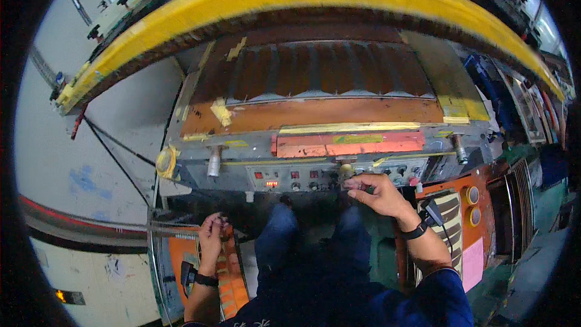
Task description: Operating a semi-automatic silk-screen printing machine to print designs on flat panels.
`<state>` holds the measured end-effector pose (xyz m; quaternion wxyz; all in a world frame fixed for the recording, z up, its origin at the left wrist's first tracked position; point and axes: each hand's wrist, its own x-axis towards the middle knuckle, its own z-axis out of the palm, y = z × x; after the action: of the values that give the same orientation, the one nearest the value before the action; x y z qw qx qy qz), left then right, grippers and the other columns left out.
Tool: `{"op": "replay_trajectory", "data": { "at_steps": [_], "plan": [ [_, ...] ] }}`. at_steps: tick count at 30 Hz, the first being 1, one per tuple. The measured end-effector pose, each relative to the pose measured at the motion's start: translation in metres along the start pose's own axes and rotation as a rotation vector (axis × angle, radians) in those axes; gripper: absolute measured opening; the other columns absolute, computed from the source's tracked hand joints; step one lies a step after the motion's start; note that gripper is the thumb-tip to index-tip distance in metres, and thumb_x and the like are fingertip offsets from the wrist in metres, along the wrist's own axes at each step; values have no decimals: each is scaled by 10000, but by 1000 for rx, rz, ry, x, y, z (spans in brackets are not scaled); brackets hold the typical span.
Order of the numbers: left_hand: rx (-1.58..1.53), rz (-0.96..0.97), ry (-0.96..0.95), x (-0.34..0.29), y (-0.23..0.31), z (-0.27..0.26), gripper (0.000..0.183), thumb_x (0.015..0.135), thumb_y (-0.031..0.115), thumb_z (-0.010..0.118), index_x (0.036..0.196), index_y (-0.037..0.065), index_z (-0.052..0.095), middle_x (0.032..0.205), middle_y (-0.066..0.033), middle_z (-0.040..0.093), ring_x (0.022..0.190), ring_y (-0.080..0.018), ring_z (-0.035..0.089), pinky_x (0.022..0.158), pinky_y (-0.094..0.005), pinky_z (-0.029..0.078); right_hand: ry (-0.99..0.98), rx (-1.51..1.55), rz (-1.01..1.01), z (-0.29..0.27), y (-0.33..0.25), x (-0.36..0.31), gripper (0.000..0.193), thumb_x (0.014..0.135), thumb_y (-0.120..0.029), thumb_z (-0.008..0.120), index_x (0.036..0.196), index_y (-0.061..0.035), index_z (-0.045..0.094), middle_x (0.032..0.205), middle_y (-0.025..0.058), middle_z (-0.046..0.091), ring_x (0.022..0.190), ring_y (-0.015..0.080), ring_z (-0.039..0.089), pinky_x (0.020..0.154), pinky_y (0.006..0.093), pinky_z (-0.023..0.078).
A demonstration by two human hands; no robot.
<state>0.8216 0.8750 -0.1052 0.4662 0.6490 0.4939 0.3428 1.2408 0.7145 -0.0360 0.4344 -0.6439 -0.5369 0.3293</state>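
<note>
At the machine's (233, 172) left corner hangs a yellow roll (165, 160), and to the right of it, lower down, the left hand (210, 236) is held near an orange sheet (233, 284). Its fingers are drawn in narrow; a dark patch shows at their tips, and I cannot tell whether they pinch anything. If that arm dropped, its strap (207, 280) could scuff the sheet. Next comes the panel, with a lit display (272, 184) and small switches (295, 175); fingers sliding along this front might brush one and alter a setting. Farther right, a yellowish knob (346, 170) sits under the red bar (351, 145). Should a grip catch only its edge, the fingers could slip or turn it unevenly. The knob lies just above and left of the right hand's (381, 194) fingertips, which are curled, the thumb close below them; blur hides whether they touch it or hold something small. Beyond them is a red button (414, 180), which a careless swing of the wrist could knock. From the right strap (414, 231) a black cord (448, 237) trails toward a striped sheet (449, 209), whose edge it might snag if the arm pulled back.
</note>
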Motion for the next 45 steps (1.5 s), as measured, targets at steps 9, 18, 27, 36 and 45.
{"op": "replay_trajectory", "data": {
  "at_steps": [9, 18, 27, 36, 45],
  "plan": [
    [-211, -750, -134, -111, -221, -39, 217, 947, 195, 512, 982, 19, 634, 857, -45, 615, 750, -159, 602, 656, -283, 501, 119, 389, 395, 16, 91, -79, 222, 890, -146, 658, 1068, -13, 671, 915, 28, 684, 797, 84, 602, 708, 242, 490],
    [-215, -946, -293, -74, -260, -34, 215, 928, 215, 525, 1005, 43, 628, 868, -62, 628, 755, -195, 623, 632, -299, 508, 55, 1114, 829, 206, 361, -448, 393, 904, -284, 617, 1209, -47, 549, 1093, 93, 624, 881, 201, 605, 800, 329, 516],
    [-102, -936, -333, 7, -264, -39, 222, 910, 235, 538, 1028, 68, 623, 878, -79, 641, 760, -231, 645, 608, -316, 515, 468, 869, 1427, 248, 228, -438, 385, 901, -284, 606, 1197, -40, 563, 1097, 109, 624, 908, 221, 606, 809, 348, 513],
    [-207, -1096, -351, 11, -211, -62, 263, 879, 242, 572, 1091, 89, 602, 896, -99, 653, 768, -267, 665, 585, -329, 526, 512, 886, 1427, 199, 220, -406, 380, 899, -284, 595, 1184, -34, 577, 1102, 126, 624, 935, 240, 607, 819, 367, 510],
    [-55, -824, -382, 2, -139, -43, 267, 876, 199, 593, 1119, 90, 609, 834, -74, 650, 674, -166, 628, 565, -287, 512, 459, 828, 1316, 145, 257, -373, 376, 896, -284, 584, 1172, -27, 591, 1107, 142, 623, 962, 260, 608, 828, 386, 506]
  ]
}}
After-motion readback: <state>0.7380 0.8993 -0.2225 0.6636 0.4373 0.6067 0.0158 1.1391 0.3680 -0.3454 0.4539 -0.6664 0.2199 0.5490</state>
